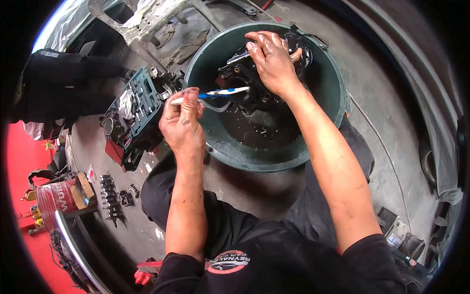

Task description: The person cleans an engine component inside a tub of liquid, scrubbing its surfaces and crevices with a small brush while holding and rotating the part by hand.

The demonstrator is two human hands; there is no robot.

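Observation:
My left hand (183, 117) is closed around a blue-and-white toothbrush (219, 92), its head end touching or just in front of a black engine part (252, 81). A clear curved strip, perhaps tubing, shows beside the same hand. My right hand (274, 61) grips the upper side of the engine part, its fingers wet and smeared dark. The part is tilted inside a round dark-green tub (215, 152), with murky liquid (259, 131) and small floating bits at the bottom. My hand hides some of the part.
Left of the tub lies an open teal tool case (142, 100). A crankshaft (110, 198) rests on the floor farther left. Another person's dark-clothed legs (73, 83) are at upper left. A cable (382, 142) runs along the floor on the right.

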